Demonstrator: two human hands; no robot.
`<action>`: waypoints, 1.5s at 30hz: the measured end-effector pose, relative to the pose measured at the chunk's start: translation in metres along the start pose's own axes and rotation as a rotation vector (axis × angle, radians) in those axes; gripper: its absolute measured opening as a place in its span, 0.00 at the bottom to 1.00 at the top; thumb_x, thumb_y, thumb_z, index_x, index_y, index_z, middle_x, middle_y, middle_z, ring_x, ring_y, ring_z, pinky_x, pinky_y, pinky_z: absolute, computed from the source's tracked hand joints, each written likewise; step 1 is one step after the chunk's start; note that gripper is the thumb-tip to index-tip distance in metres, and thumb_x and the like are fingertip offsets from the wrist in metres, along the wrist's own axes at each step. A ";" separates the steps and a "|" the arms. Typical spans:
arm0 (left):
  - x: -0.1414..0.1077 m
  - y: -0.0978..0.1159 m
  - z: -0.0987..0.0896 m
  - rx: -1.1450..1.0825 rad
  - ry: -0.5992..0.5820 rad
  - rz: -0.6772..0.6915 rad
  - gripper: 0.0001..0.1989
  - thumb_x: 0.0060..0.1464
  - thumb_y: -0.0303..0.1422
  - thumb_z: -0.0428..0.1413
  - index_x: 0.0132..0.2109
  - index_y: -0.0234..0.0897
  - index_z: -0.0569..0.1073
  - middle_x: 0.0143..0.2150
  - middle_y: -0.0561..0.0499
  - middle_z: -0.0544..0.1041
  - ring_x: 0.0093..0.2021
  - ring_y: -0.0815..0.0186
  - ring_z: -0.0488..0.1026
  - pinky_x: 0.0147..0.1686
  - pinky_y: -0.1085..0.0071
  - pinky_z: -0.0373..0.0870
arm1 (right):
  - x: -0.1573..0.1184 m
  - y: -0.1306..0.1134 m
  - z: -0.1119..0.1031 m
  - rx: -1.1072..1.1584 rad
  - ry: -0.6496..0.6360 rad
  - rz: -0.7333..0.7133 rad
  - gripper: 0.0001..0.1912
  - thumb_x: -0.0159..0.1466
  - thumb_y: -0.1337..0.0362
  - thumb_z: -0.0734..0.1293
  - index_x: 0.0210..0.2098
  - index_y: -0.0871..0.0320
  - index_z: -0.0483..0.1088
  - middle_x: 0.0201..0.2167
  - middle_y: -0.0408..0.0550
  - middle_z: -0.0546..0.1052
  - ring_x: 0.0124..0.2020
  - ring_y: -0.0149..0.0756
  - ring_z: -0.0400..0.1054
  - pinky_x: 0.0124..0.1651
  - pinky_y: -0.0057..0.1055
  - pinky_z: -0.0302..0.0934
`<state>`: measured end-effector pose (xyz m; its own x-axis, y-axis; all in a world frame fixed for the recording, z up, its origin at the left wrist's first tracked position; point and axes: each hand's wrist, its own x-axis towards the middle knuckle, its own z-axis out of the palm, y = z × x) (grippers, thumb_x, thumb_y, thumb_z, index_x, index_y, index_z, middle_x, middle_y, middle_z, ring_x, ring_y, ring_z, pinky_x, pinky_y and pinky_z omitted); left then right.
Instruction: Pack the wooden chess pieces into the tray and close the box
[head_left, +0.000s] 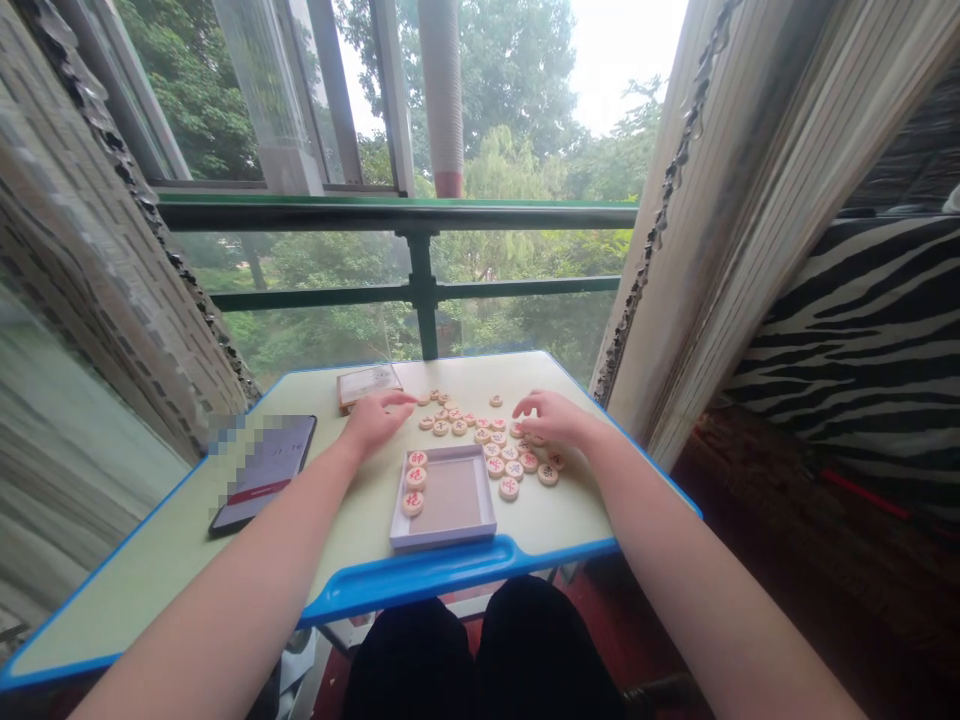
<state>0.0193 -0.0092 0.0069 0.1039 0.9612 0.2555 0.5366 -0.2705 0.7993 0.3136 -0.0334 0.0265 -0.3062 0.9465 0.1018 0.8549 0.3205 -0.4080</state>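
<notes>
Round wooden Chinese chess pieces [460,428] with red or dark characters lie scattered over the table's middle and right. An open shallow box [484,525] sits near me; three red-marked pieces [415,478] stand in a column along its left side. My left hand [377,420] is over the table left of the scattered pieces, fingers stretched toward the far ones, holding nothing I can see. My right hand [551,415] hovers at the right edge of the spread, fingers apart and slightly curled, above several pieces. One piece [496,400] lies alone farther back.
A box lid [367,383] lies behind my left hand. On the left of the table [180,580] rests a tablet or large phone [270,475]. A blue pen trough [420,575] runs along the front edge. Beyond stand a green railing [421,270] and curtains [697,250].
</notes>
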 end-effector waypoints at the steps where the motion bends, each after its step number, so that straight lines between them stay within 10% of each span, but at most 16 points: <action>1: 0.001 -0.004 0.000 0.099 0.025 0.064 0.17 0.44 0.40 0.55 0.39 0.34 0.75 0.49 0.43 0.73 0.52 0.57 0.67 0.50 0.65 0.65 | 0.000 0.000 0.001 0.000 -0.007 0.009 0.13 0.52 0.64 0.64 0.37 0.59 0.75 0.37 0.50 0.72 0.35 0.34 0.66 0.37 0.27 0.59; 14: -0.001 -0.012 0.004 0.287 -0.266 0.078 0.23 0.46 0.51 0.51 0.45 0.44 0.75 0.50 0.52 0.74 0.52 0.59 0.68 0.54 0.68 0.60 | 0.006 0.003 0.010 -0.015 0.037 0.051 0.11 0.55 0.60 0.64 0.33 0.58 0.75 0.36 0.47 0.76 0.33 0.33 0.67 0.34 0.25 0.58; 45: -0.001 -0.013 0.003 0.176 -0.255 0.067 0.26 0.45 0.46 0.54 0.51 0.41 0.71 0.51 0.49 0.73 0.52 0.59 0.68 0.53 0.68 0.62 | 0.007 -0.001 0.017 0.048 0.059 -0.090 0.13 0.56 0.63 0.64 0.40 0.56 0.74 0.37 0.46 0.76 0.38 0.35 0.66 0.41 0.28 0.59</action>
<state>0.0148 -0.0061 -0.0058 0.3385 0.9301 0.1423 0.6558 -0.3417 0.6731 0.3031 -0.0274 0.0118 -0.3543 0.9151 0.1925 0.8038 0.4032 -0.4373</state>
